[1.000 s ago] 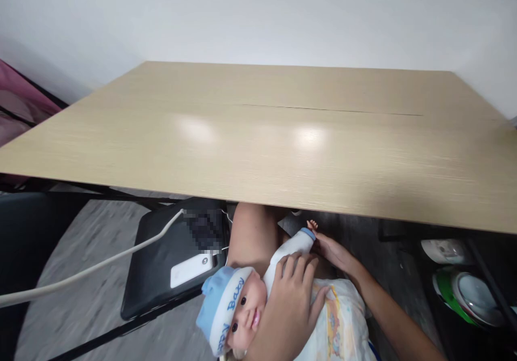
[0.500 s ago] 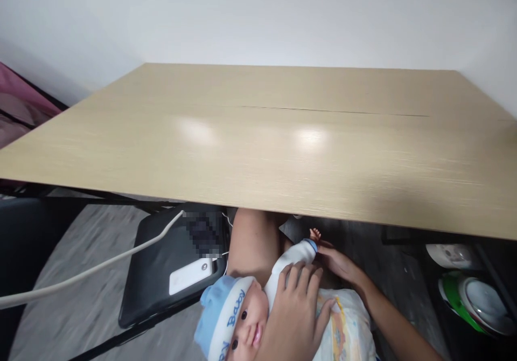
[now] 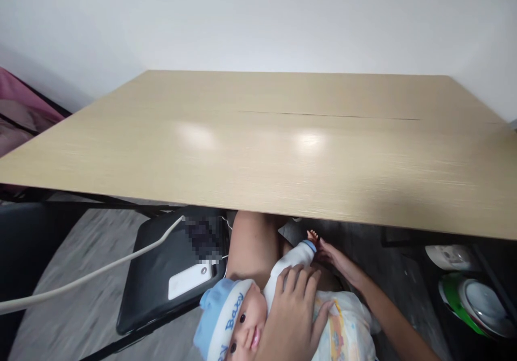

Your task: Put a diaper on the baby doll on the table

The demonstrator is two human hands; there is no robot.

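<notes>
A baby doll [image 3: 246,326] lies across my lap in a light blue and white cap with "Baby" lettering, a white top with a blue cuff, and a printed diaper [image 3: 343,326]. My left hand [image 3: 293,307] curves over the doll's chest and upper arm, thumb apart on the diaper side, holding the doll against me. At the blue cuff, the fingers of my right hand [image 3: 327,253] close on the doll's wrist, where its small hand [image 3: 312,236] sticks out. My right fingertips are partly hidden behind the cuff.
A wooden table [image 3: 258,172] spans the view above my lap. On a black stool [image 3: 149,275] at left sit a white power bank [image 3: 189,281] and a blurred-out item, with a pale cable [image 3: 121,261] leading off. A green and white round object [image 3: 474,304] is low at right.
The view has shifted slightly. My right hand has moved a little at the doll's cuff; my left hand stays on its chest.
</notes>
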